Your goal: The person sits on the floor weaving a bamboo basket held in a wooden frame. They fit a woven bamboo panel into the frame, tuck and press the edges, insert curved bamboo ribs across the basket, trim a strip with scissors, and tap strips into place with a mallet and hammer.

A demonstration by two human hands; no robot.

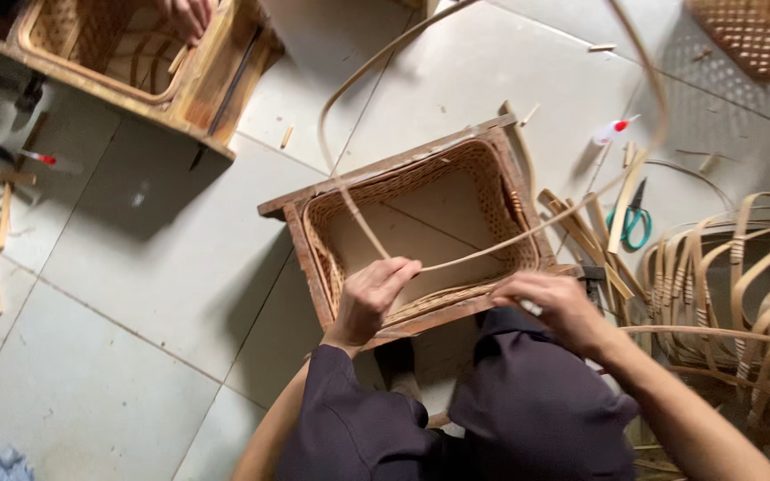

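Two hands are seen at the near rim of a woven basket point(421, 223) set inside a wooden frame point(385, 169) on the floor. A long cane strip point(358, 214) is pinched by the left hand point(376, 298); the right hand point(554, 303) is closed on the rim. Nothing but the strip's loop is held inside the basket.

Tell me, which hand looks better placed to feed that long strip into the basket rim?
Probably the left hand: it pinches the strip right over the basket. The right hand rests on the near rim.
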